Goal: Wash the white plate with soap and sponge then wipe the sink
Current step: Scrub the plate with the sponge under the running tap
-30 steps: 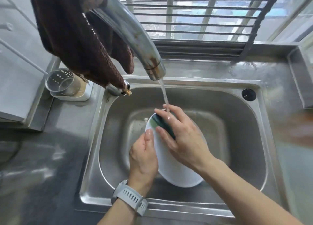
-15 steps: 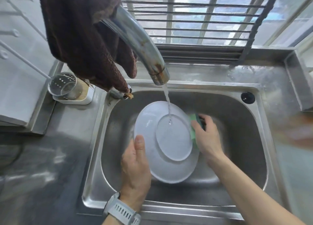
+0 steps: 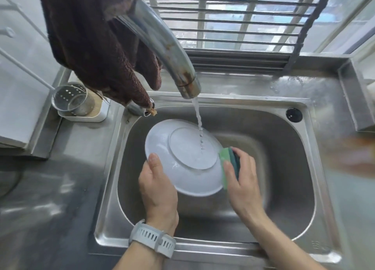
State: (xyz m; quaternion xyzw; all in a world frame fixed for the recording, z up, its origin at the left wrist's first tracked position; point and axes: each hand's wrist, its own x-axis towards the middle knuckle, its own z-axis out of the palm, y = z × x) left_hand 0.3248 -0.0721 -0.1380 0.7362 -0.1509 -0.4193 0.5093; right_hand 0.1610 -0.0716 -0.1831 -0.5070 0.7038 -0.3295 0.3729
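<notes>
In the middle of the frame the left hand [image 3: 157, 185] held the white plate [image 3: 183, 158] by its lower left edge, underside facing up, above the steel sink [image 3: 284, 168]. The right hand [image 3: 242, 180] was closed around a green sponge [image 3: 228, 164] that touched the right rim of the plate. Water from the tap [image 3: 166, 46] at the top fell on the plate, and a brown cloth [image 3: 91, 42] hung over the tap in the upper left.

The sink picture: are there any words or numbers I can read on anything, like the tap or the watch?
None can be read.
Sink: faint stamped marks on the front right rim, too small and blurred to read.
Tap: only rust spots, no lettering.
Watch on the left hand: only its strap shows, no face or digits.
White plate and sponge: no print visible.
</notes>
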